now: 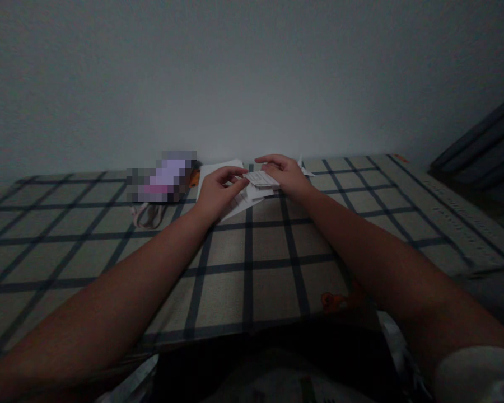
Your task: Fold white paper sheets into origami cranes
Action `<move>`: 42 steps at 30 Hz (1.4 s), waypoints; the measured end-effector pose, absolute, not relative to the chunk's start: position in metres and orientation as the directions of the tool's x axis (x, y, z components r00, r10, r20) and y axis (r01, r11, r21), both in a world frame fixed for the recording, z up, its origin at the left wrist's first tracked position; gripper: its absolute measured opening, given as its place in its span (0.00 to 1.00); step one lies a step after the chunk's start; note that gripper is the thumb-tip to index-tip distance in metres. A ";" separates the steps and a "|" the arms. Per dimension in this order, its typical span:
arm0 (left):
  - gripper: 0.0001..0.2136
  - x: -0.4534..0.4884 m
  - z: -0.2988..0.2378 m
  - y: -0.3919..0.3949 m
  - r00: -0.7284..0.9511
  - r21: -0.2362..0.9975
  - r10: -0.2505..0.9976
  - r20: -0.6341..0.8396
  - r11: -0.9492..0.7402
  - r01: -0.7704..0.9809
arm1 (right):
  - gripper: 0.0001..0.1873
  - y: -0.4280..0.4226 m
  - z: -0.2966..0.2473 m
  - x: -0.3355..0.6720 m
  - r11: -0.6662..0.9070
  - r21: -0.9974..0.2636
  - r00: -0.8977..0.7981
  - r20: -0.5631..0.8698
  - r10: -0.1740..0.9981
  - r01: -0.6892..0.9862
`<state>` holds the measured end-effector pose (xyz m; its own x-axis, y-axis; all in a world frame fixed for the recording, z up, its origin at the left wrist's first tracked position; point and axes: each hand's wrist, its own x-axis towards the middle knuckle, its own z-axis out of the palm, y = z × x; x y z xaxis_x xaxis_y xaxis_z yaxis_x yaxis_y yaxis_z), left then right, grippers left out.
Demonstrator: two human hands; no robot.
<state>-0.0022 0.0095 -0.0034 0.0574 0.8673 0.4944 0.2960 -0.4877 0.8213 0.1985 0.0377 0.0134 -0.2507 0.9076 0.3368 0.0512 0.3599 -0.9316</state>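
Note:
A small piece of folded paper [261, 179], white with faint lines on it, is between my two hands. My left hand [218, 190] pinches its left end with thumb and fingers. My right hand [289, 176] has closed on its right side, the index finger raised above it. White paper sheets [239, 208] lie under and beside my left hand, flat on the checked tablecloth [269, 238]. Just behind my right hand, a pointed white folded paper shape [305, 169] shows in part. The fingertips are small and dim.
To the left lies a phone-like object [168, 176] with a blurred-out lilac face and a looped strap [149, 215]. A plain wall [252, 84] rises behind the table. Dark ribbed folds [483, 145] stand at the right, past the cloth's edge.

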 end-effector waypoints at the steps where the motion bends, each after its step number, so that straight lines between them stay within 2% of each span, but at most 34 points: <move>1: 0.15 -0.002 -0.004 0.010 0.057 0.820 0.868 0.494 -0.487 0.300 | 0.10 0.038 0.013 0.199 0.370 -0.927 -0.252 0.346 0.904 0.054; 5: 0.13 -0.001 -0.004 0.010 0.008 0.828 0.874 0.485 -0.462 0.318 | 0.11 0.041 0.011 0.198 0.376 -0.927 -0.259 0.364 0.894 -0.007; 10: 0.11 -0.001 -0.003 0.013 -0.083 0.884 0.888 0.453 -0.435 0.168 | 0.24 0.042 0.010 0.195 0.238 -0.970 -0.344 0.239 0.908 -0.046; 15: 0.11 0.000 -0.002 0.013 -0.143 0.914 0.905 0.400 -0.383 0.135 | 0.16 0.037 0.012 0.198 0.369 -0.927 -0.414 0.312 0.855 0.063; 19: 0.11 0.000 -0.002 0.014 -0.156 0.924 0.912 0.379 -0.363 0.119 | 0.11 0.033 0.017 0.198 0.360 -0.924 -0.403 0.283 0.870 0.128; 23: 0.20 0.001 -0.003 0.014 -0.164 0.945 0.931 0.326 -0.321 0.058 | 0.12 0.029 0.021 0.196 0.367 -0.919 -0.416 0.279 0.866 0.147; 29: 0.19 0.006 0.001 0.007 -0.006 0.949 0.949 0.314 -0.314 0.029 | 0.18 0.027 0.021 0.194 0.453 -0.878 -0.437 0.350 0.829 0.155; 33: 0.31 0.008 0.003 -0.001 0.168 0.950 0.936 0.308 -0.311 -0.012 | 0.20 0.025 0.021 0.192 0.513 -0.848 -0.440 0.413 0.798 0.135; 35: 0.33 0.008 0.002 -0.002 0.207 0.954 0.933 0.294 -0.299 -0.008 | 0.20 0.024 0.021 0.191 0.514 -0.849 -0.439 0.418 0.795 0.123; 38: 0.24 0.007 -0.001 0.001 0.162 0.944 0.930 0.330 -0.328 -0.037 | 0.17 0.024 0.021 0.190 0.500 -0.857 -0.425 0.408 0.808 0.126; 40: 0.17 0.007 -0.002 0.006 0.101 0.930 0.930 0.354 -0.339 -0.143 | 0.15 0.027 0.020 0.191 0.487 -0.864 -0.382 0.410 0.828 0.129; 42: 0.14 0.007 -0.002 0.010 0.008 0.921 0.942 0.336 -0.326 -0.213 | 0.14 0.031 0.018 0.192 0.469 -0.875 -0.325 0.412 0.851 0.119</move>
